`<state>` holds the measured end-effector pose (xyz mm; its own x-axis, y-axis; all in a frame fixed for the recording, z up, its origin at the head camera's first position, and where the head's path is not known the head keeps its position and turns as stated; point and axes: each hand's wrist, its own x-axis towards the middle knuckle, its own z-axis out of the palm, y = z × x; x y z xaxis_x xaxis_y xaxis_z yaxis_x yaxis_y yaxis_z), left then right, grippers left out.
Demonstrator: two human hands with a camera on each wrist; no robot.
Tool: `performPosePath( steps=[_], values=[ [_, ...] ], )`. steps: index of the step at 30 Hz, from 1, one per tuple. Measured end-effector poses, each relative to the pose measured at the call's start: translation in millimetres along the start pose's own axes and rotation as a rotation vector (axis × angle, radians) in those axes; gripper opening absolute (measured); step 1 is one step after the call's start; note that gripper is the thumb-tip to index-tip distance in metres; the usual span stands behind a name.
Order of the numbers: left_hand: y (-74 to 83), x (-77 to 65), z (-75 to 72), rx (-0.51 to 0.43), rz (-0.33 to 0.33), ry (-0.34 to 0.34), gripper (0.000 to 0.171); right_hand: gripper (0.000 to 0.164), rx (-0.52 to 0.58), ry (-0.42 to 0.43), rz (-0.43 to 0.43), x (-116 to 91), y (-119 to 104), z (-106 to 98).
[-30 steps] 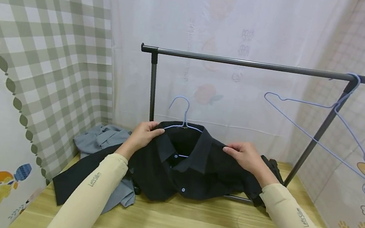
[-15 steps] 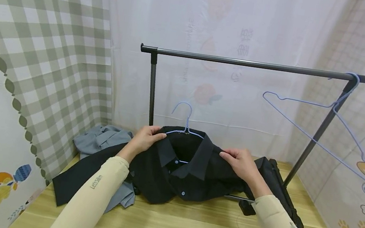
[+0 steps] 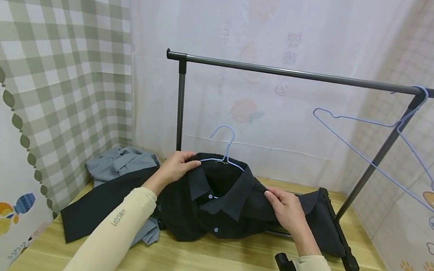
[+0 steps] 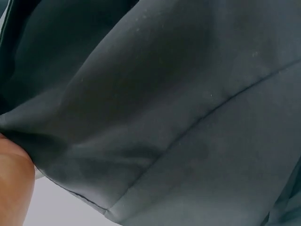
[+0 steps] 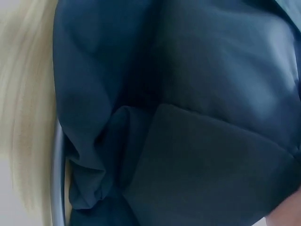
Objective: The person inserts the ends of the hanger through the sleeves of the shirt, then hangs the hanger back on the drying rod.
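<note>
A black button-up shirt lies spread across the lower part of a clothes rack, its collar facing me. A blue wire hanger sits inside its neck, hook standing up above the collar. My left hand pinches the shirt at the shoulder beside the collar. At the other shoulder my right hand pinches the cloth between thumb and fingers. Dark fabric fills both wrist views, with a bit of left finger and a bit of right hand at their edges. Most of the hanger is hidden in the shirt.
Overhead runs the rack's dark bar. A second blue hanger hangs at its right end. Grey clothing lies crumpled at left, partly under a black sleeve. A black rack foot pokes out by my right forearm.
Both hands have lowered the shirt and its hanger slightly, shifting them a little to the right. The right forearm has swung inward, uncovering the right sleeve and the rack's feet.
</note>
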<state>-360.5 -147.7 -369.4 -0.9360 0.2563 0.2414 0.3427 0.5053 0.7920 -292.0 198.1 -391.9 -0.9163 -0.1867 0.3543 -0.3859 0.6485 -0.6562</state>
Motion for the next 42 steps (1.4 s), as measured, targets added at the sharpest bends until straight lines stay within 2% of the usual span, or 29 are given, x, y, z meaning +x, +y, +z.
performPosePath(
  steps=[4, 9, 17, 20, 23, 27, 30, 33, 37, 40, 42],
  values=[
    [4.2, 0.4, 8.0, 0.050, 0.004, 0.039, 0.020, 0.031, -0.016, 0.088, 0.010, 0, 1, -1],
    [8.2, 0.4, 16.8, 0.119, 0.063, 0.108, 0.036, 0.033, -0.004, 0.128, 0.022, 1, 6, -12],
    [-0.3, -4.3, 26.5, 0.208, 0.143, 0.219, 0.036, 0.042, 0.015, 0.196, 0.084, 1, 14, -34],
    [-5.4, -6.7, 33.0, 0.229, 0.184, 0.221, 0.036, 0.043, 0.028, 0.250, 0.132, -1, 17, -41],
    [-11.0, -11.9, 42.9, 0.242, 0.198, 0.183, 0.036, 0.046, 0.059, 0.319, 0.214, -2, 20, -47],
    [-20.0, -21.1, 60.6, 0.256, 0.188, 0.107, 0.034, 0.046, 0.062, 0.414, 0.312, 0, 23, -50],
    [-24.4, -27.9, 76.1, 0.274, 0.169, 0.074, 0.032, 0.044, 0.040, 0.453, 0.340, 1, 24, -49],
    [-23.6, -31.8, 92.2, 0.282, 0.140, 0.096, 0.032, 0.041, 0.025, 0.467, 0.339, 2, 24, -46],
    [-14.6, -32.3, 112.2, 0.237, 0.087, 0.153, 0.034, 0.039, 0.024, 0.473, 0.315, 3, 22, -43],
    [-6.8, -32.6, 124.9, 0.241, 0.026, 0.150, 0.042, 0.039, 0.028, 0.467, 0.304, 4, 21, -41],
    [-2.9, -33.5, 131.6, 0.266, -0.008, 0.138, 0.040, 0.039, 0.033, 0.458, 0.315, 6, 21, -41]
  ],
)
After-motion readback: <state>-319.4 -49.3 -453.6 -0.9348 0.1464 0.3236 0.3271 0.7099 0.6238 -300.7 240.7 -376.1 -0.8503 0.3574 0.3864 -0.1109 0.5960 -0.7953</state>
